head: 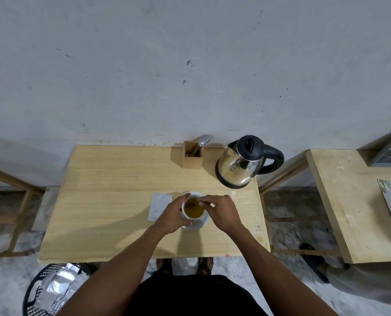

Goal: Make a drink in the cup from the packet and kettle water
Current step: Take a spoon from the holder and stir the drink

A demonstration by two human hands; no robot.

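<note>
A white cup (198,221) stands on a white saucer (201,225) near the middle of the wooden table (112,201). It holds yellow-brown liquid with a dark tea bag in it. My left hand (174,216) wraps around the cup's left side. My right hand (222,213) is at the cup's right rim, its fingertips pinched on a thin string or tag that leads into the liquid. A silver packet (159,206) lies flat on the table just left of the cup. The steel kettle (244,163) with a black lid and handle stands at the back right.
A wooden holder (192,156) with a spoon and fork stands at the back, left of the kettle. A second wooden table (349,201) with magazines is to the right. A black basket (48,290) with silver wrappers sits on the floor at lower left.
</note>
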